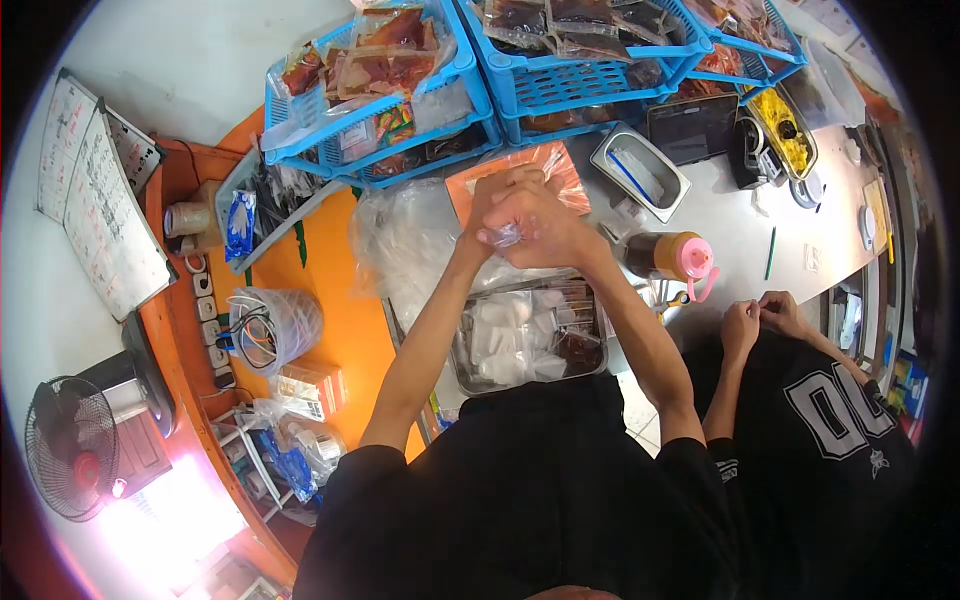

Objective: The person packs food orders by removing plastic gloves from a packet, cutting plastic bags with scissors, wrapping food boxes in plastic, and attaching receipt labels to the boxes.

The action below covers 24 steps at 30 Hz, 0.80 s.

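The left hand (492, 205) and right hand (548, 230) clasp, fingers curled tight over a bit of clear plastic (505, 235). Beyond the fingers stand blue crates (578, 88); bodyward, a metal tray (597, 364); leftward, an orange tabletop (365, 355) and wire-caged fan (72, 445).

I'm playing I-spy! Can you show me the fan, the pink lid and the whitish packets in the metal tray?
Fan (72, 448): head view, on its front grille.
Pink lid (694, 257): head view, on its top.
Whitish packets (505, 338): head view, middle of the pile.
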{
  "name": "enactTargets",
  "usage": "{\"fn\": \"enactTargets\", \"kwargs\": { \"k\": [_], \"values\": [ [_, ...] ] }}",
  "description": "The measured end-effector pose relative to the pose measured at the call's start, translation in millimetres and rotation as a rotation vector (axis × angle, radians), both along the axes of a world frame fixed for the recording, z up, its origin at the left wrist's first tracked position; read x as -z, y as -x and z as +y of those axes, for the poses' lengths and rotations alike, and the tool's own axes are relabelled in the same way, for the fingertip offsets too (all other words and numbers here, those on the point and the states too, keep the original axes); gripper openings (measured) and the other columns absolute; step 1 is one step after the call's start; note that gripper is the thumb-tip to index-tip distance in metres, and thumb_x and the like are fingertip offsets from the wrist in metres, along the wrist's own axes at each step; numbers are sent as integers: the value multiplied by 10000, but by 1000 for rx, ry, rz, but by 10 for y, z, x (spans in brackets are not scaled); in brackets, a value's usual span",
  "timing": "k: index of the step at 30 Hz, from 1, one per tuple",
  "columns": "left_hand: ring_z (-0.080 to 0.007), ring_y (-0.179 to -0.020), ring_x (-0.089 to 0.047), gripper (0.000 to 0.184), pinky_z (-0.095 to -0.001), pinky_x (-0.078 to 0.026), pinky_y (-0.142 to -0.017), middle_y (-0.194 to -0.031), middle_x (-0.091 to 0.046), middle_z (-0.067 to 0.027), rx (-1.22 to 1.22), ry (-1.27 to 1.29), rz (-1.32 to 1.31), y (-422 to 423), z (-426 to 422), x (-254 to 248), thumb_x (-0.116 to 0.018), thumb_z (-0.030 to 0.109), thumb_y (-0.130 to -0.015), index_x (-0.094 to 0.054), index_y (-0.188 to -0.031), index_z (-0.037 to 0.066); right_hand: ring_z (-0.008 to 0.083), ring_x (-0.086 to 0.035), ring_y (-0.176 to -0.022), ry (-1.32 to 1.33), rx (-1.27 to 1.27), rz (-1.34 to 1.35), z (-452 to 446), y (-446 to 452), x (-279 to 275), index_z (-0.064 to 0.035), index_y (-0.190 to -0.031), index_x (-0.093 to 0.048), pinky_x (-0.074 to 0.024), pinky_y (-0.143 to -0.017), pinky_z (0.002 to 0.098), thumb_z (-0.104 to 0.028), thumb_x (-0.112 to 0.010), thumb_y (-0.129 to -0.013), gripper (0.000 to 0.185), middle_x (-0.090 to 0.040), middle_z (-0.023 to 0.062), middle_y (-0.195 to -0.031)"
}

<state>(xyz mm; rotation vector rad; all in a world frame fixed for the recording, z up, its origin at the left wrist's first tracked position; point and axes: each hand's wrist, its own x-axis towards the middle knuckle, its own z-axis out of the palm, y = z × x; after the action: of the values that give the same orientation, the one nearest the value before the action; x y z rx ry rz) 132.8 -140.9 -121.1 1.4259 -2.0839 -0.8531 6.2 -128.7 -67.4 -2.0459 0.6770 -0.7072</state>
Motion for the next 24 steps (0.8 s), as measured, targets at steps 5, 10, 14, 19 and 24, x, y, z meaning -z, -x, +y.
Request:
{"fn": "enactTargets", "kwargs": {
  "k": [5, 10, 14, 19, 24],
  "values": [
    [-329, -617, -597, 313, -418, -443, -559, -660, -591, -152, 33, 425, 259, -42, 42, -119, -601, 227, -922, -582, -674, 37, 270, -616, -911, 114, -1, -136, 30, 176, -141, -32, -764, -655, -451, -827, 365, -140, -757, -791, 150, -656, 126, -860],
    [-331, -577, -574, 286, -418, -432, -513, -647, -564, -156, 102, 426, 28, -292, 283, -254, -598, 145, -907, -558, -652, 22, 266, -642, -1048, 28, 258, -346, -183, 697, -403, -8, -905, -690, -465, -963, 352, -197, -660, -909, 192, -694, 151, -1016],
    [-289, -535, -538, 205, -404, -423, -465, -660, -526, -104, 373, 326, 276, -422, 669, -1129, -633, 90, -844, -530, -678, 27, 238, -645, -1065, -400, 93, -662, -739, 617, -343, 60, -1019, -688, -487, -952, 353, -364, -426, -1043, 498, -686, 157, -1114],
    [-249, -618, -557, 189, -374, -464, -516, -731, -526, -76, 718, 629, 196, -324, 865, -1872, -674, 122, -810, -536, -710, 41, 220, -611, -1121, -919, -830, -521, -628, -593, -455, 35, -1258, -569, -474, -973, 365, -485, -425, -1017, 591, -630, 159, -1229],
    [-243, -729, -588, 173, -399, -469, -633, -781, -558, -71, 759, 889, 137, -330, 978, -1932, -692, 181, -779, -578, -732, 59, 194, -569, -1149, -863, -1120, -298, -286, -794, -284, 55, -1304, -531, -447, -986, 335, -520, -497, -974, 664, -609, 136, -1256]
  ]
}}
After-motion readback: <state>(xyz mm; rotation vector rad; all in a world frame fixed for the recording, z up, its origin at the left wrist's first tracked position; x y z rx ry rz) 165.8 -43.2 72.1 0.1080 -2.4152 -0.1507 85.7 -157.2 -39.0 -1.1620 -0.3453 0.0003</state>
